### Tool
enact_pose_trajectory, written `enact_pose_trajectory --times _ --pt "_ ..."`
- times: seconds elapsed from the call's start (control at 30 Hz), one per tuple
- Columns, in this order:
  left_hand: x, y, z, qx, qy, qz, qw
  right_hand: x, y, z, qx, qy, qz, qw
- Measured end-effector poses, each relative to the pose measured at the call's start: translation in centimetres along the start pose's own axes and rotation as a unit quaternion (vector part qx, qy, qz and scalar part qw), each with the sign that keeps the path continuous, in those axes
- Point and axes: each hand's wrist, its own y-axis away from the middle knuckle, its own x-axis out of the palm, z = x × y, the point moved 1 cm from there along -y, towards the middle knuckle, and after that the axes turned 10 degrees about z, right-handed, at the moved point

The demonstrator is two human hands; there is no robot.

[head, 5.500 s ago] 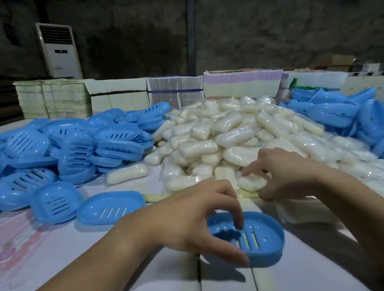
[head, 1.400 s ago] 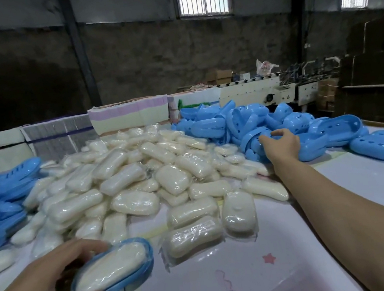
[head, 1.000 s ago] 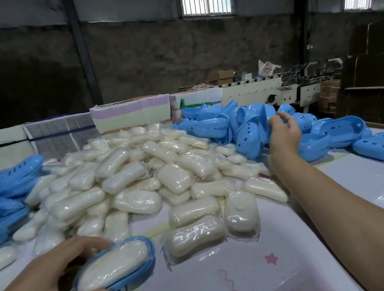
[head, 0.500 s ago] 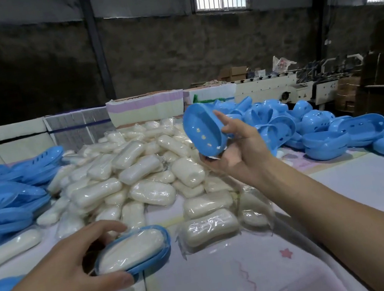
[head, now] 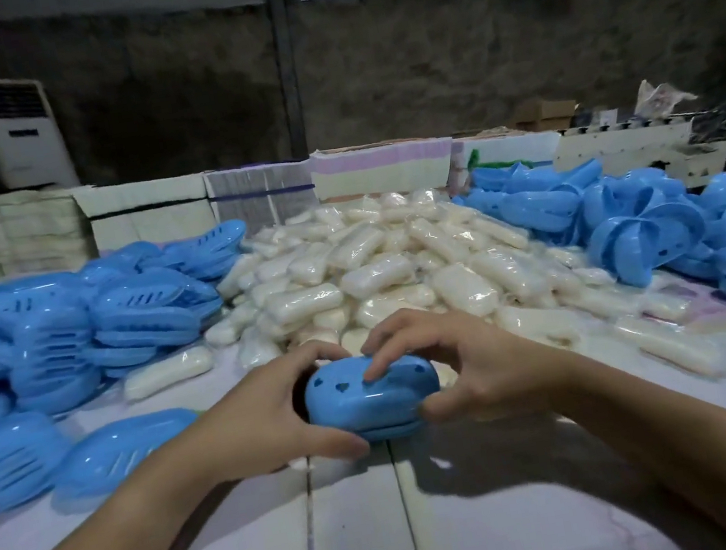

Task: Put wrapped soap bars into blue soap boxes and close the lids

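Observation:
A blue soap box (head: pixel 371 399) with its domed lid on sits at the table's middle, just in front of me. My left hand (head: pixel 260 419) grips its left end, thumb under the front edge. My right hand (head: pixel 466 367) holds the right end, fingers curled over the lid and thumb at the seam. The soap inside is hidden by the lid. A big heap of wrapped white soap bars (head: pixel 375 273) lies right behind the box.
Blue slotted box bases (head: pixel 56 333) are piled on the left, one loose base (head: pixel 122 448) near my left arm. Blue domed lids (head: pixel 658 228) are heaped on the right. Stacked cartons (head: pixel 142 214) line the table's far edge. A white floor fan unit (head: pixel 19 129) stands behind.
My right hand brought a blue lid from the right pile and set it over the soap-filled base that my left hand held. Both hands now clasp the box, and my view turned left.

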Motion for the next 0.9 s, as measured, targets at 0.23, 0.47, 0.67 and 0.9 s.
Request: enact_pose_trajectory --times 0.23,0.47,0.67,0.9 --pt "-0.1 0.0 -0.2 0.010 0.002 0.011 1.000 0.1 0.2 -0.3 -0.015 0.052 -0.021 0.998" --pt "-0.1 -0.1 -0.5 0.004 0.040 0.011 0.999 1.1 -0.2 -0.3 -0.045 0.118 -0.063 0.990" --pt "-0.6 0.5 -0.6 -0.006 0.031 0.046 0.998 1.2 0.0 0.0 -0.052 0.115 -0.052 0.991" --pt "-0.9 0.8 -0.9 0.022 0.000 0.032 0.999 1.1 0.0 -0.1 -0.074 0.122 -0.034 0.989"
